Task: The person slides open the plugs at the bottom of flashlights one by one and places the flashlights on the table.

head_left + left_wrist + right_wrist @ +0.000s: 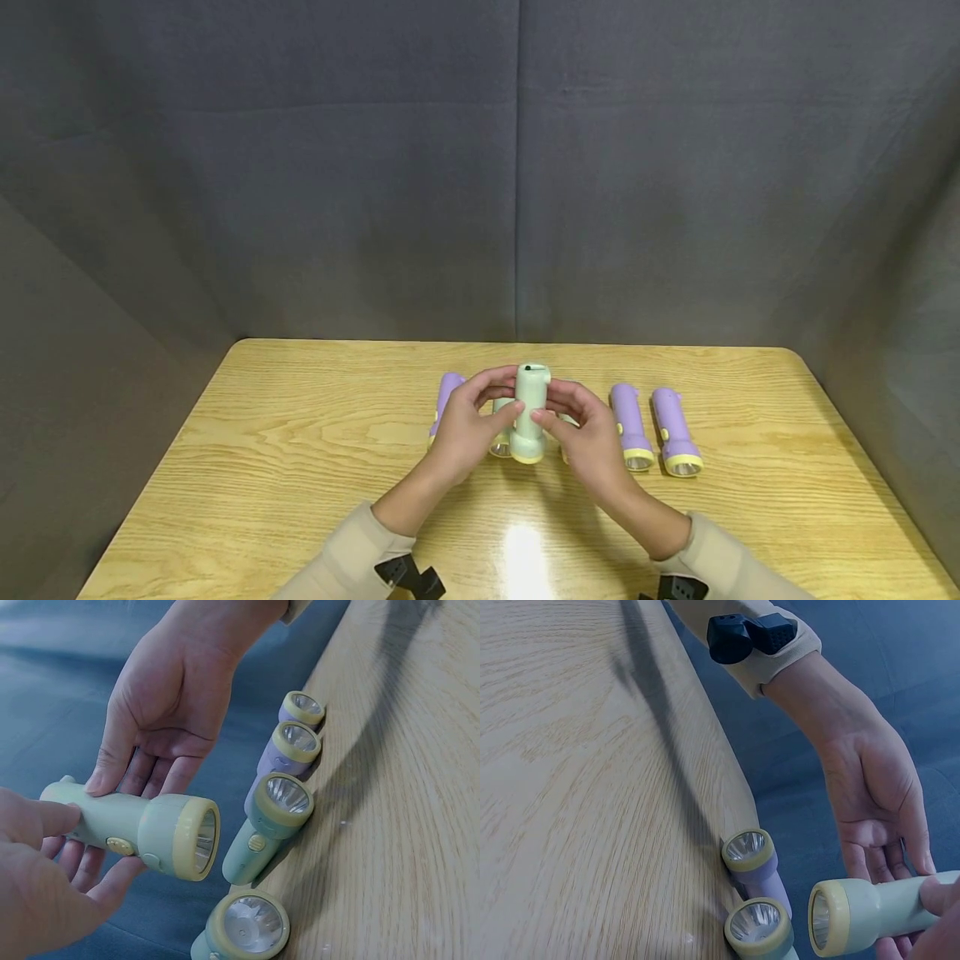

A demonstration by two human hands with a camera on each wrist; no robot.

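Note:
Both hands hold a pale green flashlight (531, 412) above the table, its yellow-rimmed lens end toward me. My left hand (465, 425) grips one side, thumb on the barrel and fingers behind. From the other side my right hand (592, 433) pinches the barrel the same way. A yellow switch (120, 846) shows on the barrel in the left wrist view. Behind the hands, another green flashlight (501, 448) lies on the table, partly hidden; a second green flashlight (259, 840) appears in the left wrist view, mostly covered by my right hand in the head view.
On the wooden table (300, 467), a purple flashlight (446, 400) lies left of the green ones. Two more, a purple flashlight (630, 421) and an outer purple flashlight (675, 429), lie to the right. Grey curtain (375, 208) hangs behind the table and along its sides.

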